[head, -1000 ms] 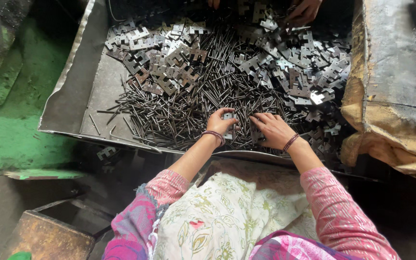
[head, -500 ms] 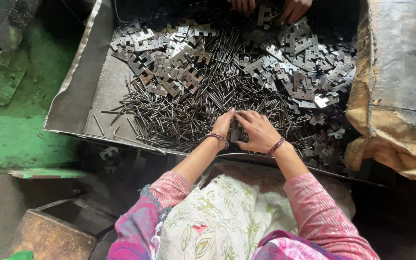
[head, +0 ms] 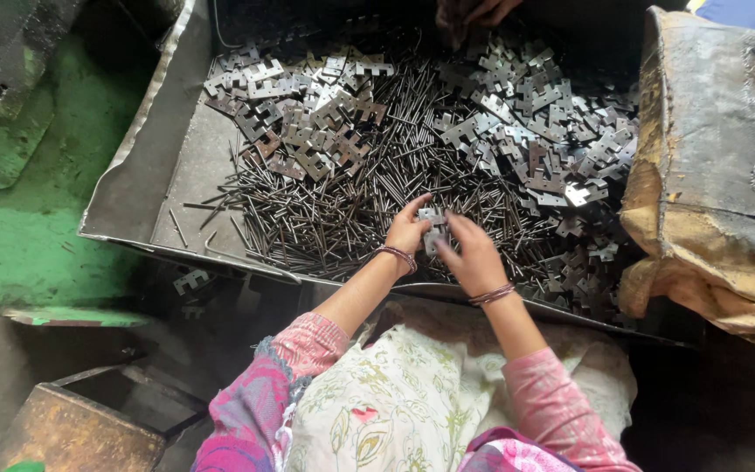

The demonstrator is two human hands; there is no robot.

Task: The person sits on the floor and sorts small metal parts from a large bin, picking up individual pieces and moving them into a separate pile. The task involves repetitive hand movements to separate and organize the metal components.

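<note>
Over pin pile (head: 325,218), both hands' fingers (head: 412,214) pinching small metal plate (head: 432,218) btwn them

1. The left hand (head: 406,232) and right hand (head: 474,255) now sit close together over the pins (head: 325,223), after resting apart 1 s ago.
2. Both hands now pinch 1 small notched metal plate (head: 432,218) between their fingertips, lifted off the pile.

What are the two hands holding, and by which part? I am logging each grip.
Both the left hand and right hand pinch one small notched grey metal plate between them by its opposite edges.
</note>
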